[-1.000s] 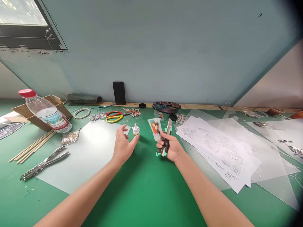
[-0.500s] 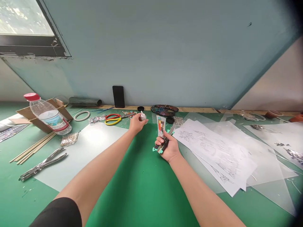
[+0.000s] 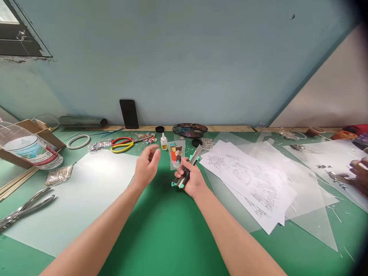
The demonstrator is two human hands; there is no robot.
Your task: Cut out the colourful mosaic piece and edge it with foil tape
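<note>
My left hand point(image 3: 146, 168) hangs above the table with loosely curved fingers, thumb apart, and nothing in it. Just beyond it stands a small dropper bottle point(image 3: 163, 142) with a white nozzle and yellow label. My right hand point(image 3: 194, 180) is wrapped round a utility knife point(image 3: 188, 166) with a black and teal body and silver strip; it could be more than one knife. Touching those fingertips is a small clear sheet with a colourful patterned piece point(image 3: 176, 154); I cannot tell whether it is gripped or lies on the table.
Left: scissors point(image 3: 122, 145), a bag of beads point(image 3: 59, 175), metal pliers point(image 3: 25, 209), a plastic bottle point(image 3: 31, 149) and a translucent sheet point(image 3: 86, 191). Right: line drawings point(image 3: 247, 180) on paper, and another person's hand point(image 3: 360, 172). Along the wall: a phone point(image 3: 129, 114) and a dark palette point(image 3: 190, 130).
My left hand has let go of the dropper bottle and drawn back toward me. The view has turned right, and another person's hand has come in at the right edge.
</note>
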